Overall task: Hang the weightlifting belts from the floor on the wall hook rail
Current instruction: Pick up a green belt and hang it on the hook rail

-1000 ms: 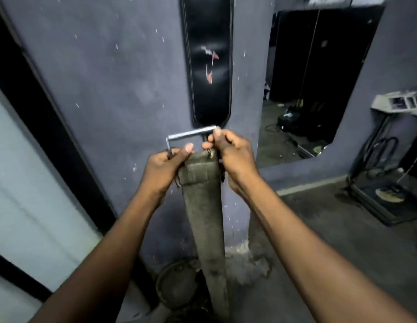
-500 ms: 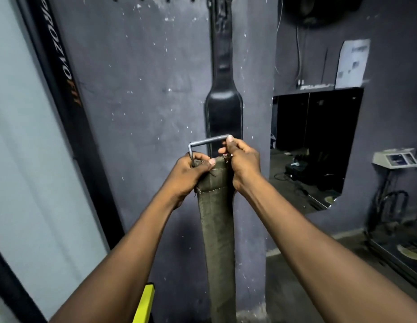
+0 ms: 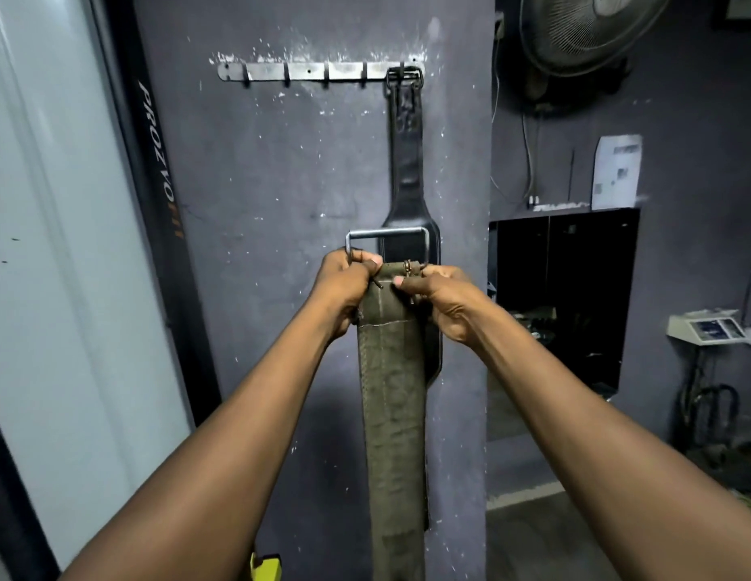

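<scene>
Wall hook rail (image 3: 306,71), 1 black belt (image 3: 407,169) hanging from rightmost hook

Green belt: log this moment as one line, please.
green belt held at buckle by left hand and right hand | below hook rail | black belt on rightmost hook | not yet hung

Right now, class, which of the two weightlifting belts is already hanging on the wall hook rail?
The black leather belt, hanging from the rail's rightmost hook; the olive canvas belt is in both hands.

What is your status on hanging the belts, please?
Both hands, left and right, gripping green belt at buckle, below hook rail. Black belt on rightmost hook. Other hooks free.
</scene>
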